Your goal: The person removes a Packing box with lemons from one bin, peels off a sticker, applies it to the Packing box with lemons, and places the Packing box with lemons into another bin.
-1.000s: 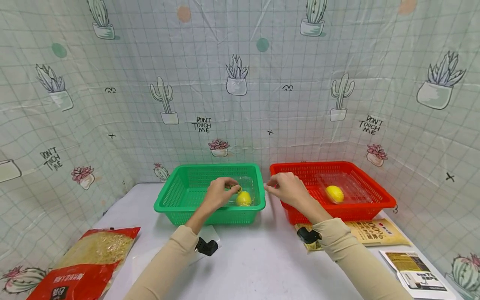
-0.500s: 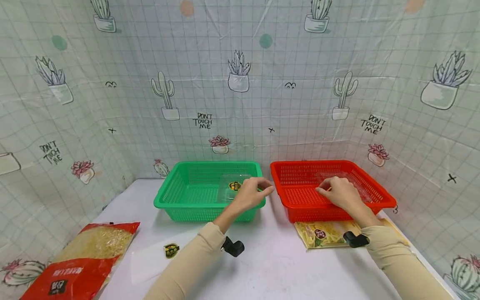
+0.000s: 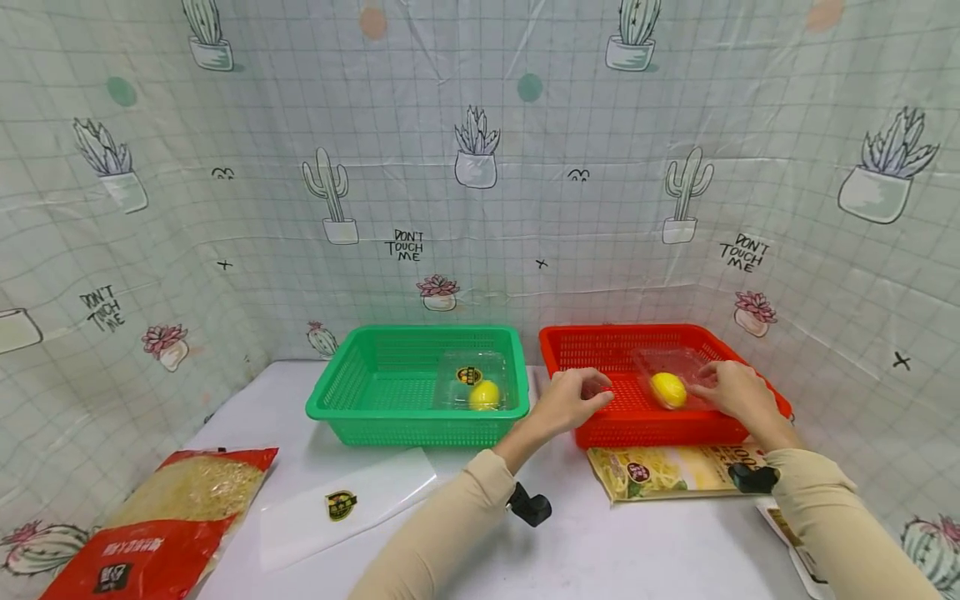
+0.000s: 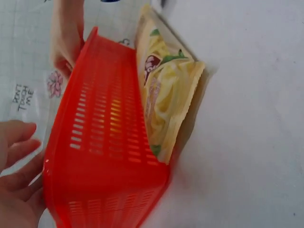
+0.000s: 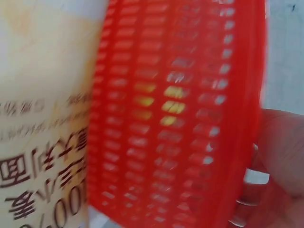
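Note:
In the head view, my left hand (image 3: 570, 402) is over the left front rim of the red basket (image 3: 630, 433), fingers loosely bent with nothing between them. The left wrist view has the same hand (image 4: 19, 175) beside the red rim. My right hand (image 3: 738, 398) reaches into that basket at the right side of a clear plastic box (image 3: 678, 364); its fingertips are close to the box, and whether they touch is unclear. A yellow lemon (image 3: 668, 390) is at this box. Through the basket's slots, the right wrist view gives glimpses of yellow (image 5: 172, 105).
A green basket (image 3: 416, 429) stands at left with another clear box (image 3: 452, 379) and a lemon (image 3: 484, 395). In front lie a yellow food packet (image 3: 652, 472), a clear bag with a label (image 3: 375, 500), a red bag (image 3: 180, 508) and a white packet (image 3: 797, 550).
My left hand has left the green basket and moved right to the red one. My right hand has also moved right, to the far side of the box, uncovering the lemon there.

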Demonstrator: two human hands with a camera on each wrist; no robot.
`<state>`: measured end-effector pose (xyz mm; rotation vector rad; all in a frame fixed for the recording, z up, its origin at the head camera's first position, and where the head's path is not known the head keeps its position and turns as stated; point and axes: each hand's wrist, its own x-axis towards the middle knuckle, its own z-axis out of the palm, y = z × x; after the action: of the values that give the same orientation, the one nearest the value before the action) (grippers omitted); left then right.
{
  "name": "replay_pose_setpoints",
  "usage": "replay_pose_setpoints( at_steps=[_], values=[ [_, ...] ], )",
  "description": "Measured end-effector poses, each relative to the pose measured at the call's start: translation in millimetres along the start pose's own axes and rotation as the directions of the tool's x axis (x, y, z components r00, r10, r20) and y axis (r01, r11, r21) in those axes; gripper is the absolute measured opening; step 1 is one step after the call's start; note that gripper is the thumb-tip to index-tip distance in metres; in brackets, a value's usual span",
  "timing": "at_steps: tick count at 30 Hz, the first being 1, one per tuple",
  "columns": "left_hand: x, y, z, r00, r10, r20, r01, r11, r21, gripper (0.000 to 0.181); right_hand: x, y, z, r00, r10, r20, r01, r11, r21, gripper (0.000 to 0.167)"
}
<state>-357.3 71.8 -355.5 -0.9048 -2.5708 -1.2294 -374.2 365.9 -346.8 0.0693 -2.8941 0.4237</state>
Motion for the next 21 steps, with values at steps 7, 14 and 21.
replay_pose_setpoints(
  at_steps=[7,14,21],
  values=[
    [12.6,6.0,15.5,0.997,-0.014,-0.071,0.031,0.968,0.247,0.022,6.3,17.8,3.7,0.995,0.083,0.048,-0.083,0.997,-0.001,0.072],
    [21.2,12.7,24.4,0.988,-0.123,-0.089,0.145,0.940,0.308,0.022,9.5,18.9,-1.4,0.978,0.157,0.138,-0.159,0.987,0.000,0.091],
    [25.0,16.2,30.7,0.973,-0.215,-0.081,0.229,0.893,0.387,0.030,9.6,12.9,-2.7,0.960,0.198,0.199,-0.207,0.978,0.024,0.089]
  ],
)
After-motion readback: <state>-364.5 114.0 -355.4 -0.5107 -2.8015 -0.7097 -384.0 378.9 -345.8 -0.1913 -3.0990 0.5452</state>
